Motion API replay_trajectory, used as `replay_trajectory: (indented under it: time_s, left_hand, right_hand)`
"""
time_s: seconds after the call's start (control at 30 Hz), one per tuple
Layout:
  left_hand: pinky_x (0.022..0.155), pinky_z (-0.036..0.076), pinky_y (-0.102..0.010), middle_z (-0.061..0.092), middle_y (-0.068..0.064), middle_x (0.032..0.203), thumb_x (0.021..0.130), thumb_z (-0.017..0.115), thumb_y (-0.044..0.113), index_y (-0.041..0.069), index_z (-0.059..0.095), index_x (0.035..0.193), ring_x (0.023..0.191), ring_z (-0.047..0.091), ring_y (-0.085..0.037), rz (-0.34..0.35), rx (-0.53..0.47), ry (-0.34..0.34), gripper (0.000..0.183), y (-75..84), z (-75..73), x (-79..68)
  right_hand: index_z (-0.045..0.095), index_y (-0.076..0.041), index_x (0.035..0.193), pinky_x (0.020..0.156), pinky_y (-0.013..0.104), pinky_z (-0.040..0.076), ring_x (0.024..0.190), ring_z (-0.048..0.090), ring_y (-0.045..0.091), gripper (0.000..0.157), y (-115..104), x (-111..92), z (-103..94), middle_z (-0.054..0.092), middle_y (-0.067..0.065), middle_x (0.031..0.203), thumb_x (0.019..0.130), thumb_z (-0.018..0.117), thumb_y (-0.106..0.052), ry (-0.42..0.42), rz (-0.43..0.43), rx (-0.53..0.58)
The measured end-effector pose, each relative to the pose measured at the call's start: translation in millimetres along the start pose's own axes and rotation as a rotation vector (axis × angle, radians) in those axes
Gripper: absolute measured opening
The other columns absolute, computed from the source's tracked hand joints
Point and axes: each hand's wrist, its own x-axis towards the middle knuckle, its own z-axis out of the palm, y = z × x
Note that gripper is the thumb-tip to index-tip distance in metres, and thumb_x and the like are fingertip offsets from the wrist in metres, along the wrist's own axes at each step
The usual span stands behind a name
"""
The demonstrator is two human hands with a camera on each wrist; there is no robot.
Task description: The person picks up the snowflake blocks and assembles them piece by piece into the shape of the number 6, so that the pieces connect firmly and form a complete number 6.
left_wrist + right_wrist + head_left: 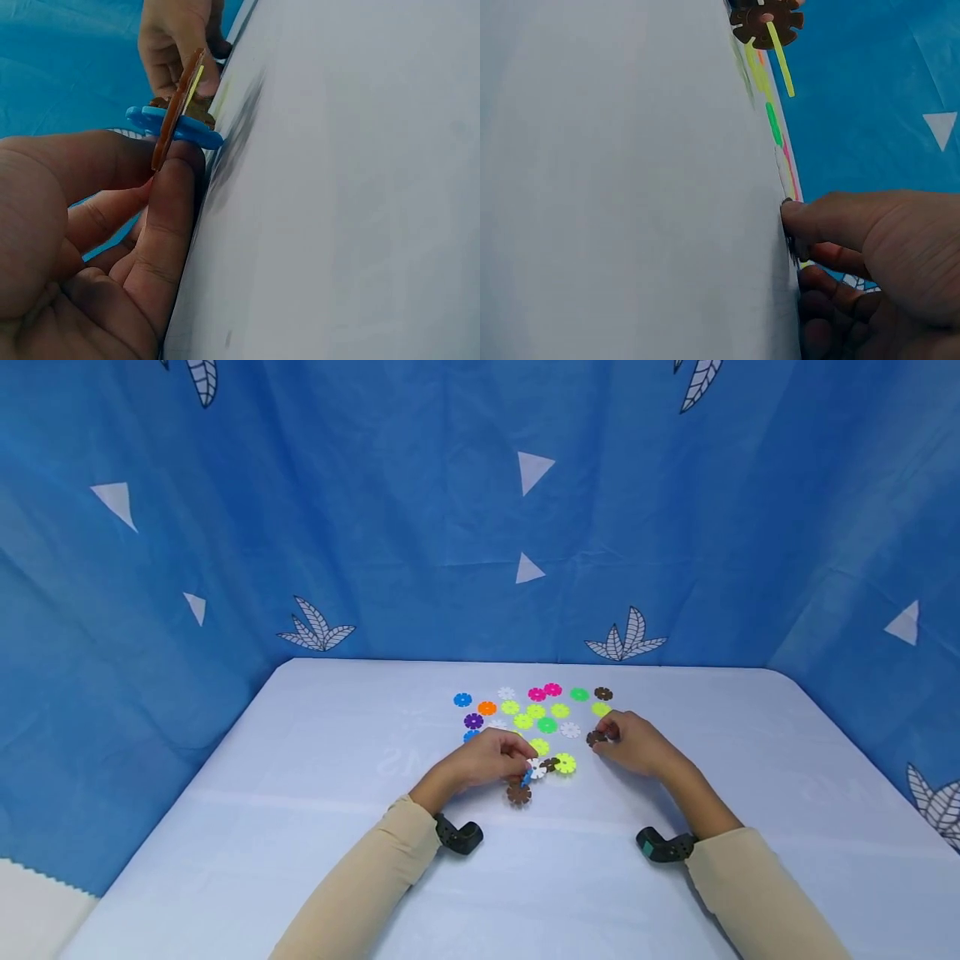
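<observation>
Between its thumb and fingers my left hand (483, 758) pinches a joined chain of notched plastic discs. A blue disc (199, 134), a brown disc (518, 794), a white disc (537, 769) and a second brown disc show in it, with a yellow disc (565, 763) at the right end. The left wrist view has the blue and brown discs crossing each other at the fingertips. To the right, my right hand (636, 745) pinches a loose brown disc (596, 739), low by the tabletop. Its fingers hide most of that disc in the right wrist view.
Loose discs lie scattered on the white table (300, 760) beyond the hands, among them an orange disc (487, 708), a purple disc (473, 721), a green disc (547, 725) and another brown disc (603, 693). A blue curtain (450, 527) hangs behind the table.
</observation>
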Motion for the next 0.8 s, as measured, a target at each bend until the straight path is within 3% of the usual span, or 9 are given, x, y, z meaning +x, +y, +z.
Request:
replay_trajectory:
  time_s: [0.2, 0.33, 0.6, 0.8]
  left_hand:
    - [0.077, 0.055, -0.028, 0.065, -0.006, 0.089, 0.096, 0.070, 0.008, 0.006, 0.074, 0.118, 0.077, 0.065, -0.017, 0.010, 0.023, 0.017, 0.023, 0.8, -0.4, -0.2]
    - [0.076, 0.052, -0.027, 0.065, -0.005, 0.089, 0.095, 0.069, 0.008, 0.006, 0.074, 0.119, 0.078, 0.062, -0.016, 0.026, 0.054, 0.032, 0.024, 0.5, -0.7, -0.8]
    - [0.079, 0.053, -0.029, 0.064, -0.005, 0.094, 0.095, 0.069, 0.008, 0.008, 0.072, 0.123, 0.083, 0.061, -0.017, 0.025, 0.064, 0.046, 0.028, 0.8, 0.2, -2.2]
    - [0.092, 0.048, -0.035, 0.066, 0.001, 0.102, 0.095, 0.066, 0.009, 0.014, 0.071, 0.127, 0.091, 0.059, -0.016, 0.016, 0.119, 0.011, 0.033, 1.9, 0.8, -1.6]
  right_hand:
    - [0.063, -0.001, 0.102, 0.071, 0.033, 0.054, 0.081, 0.060, 0.024, 0.008, -7.3, -6.2, -6.1, 0.061, 0.011, 0.091, 0.095, 0.067, 0.000, -0.055, -0.003, 0.159]
    - [0.064, 0.000, 0.100, 0.070, 0.031, 0.057, 0.077, 0.063, 0.022, 0.007, -13.4, -8.5, -6.9, 0.062, 0.012, 0.089, 0.095, 0.067, 0.003, -0.112, 0.002, 0.229]
    - [0.064, -0.004, 0.092, 0.070, 0.034, 0.057, 0.075, 0.064, 0.021, 0.009, -19.2, -8.6, -1.5, 0.064, 0.008, 0.087, 0.092, 0.071, 0.002, -0.148, -0.065, 0.211]
    - [0.063, -0.008, 0.090, 0.068, 0.034, 0.054, 0.076, 0.060, 0.021, 0.012, -23.1, -7.7, 3.8, 0.065, 0.004, 0.086, 0.091, 0.071, 0.001, -0.119, -0.088, 0.153]
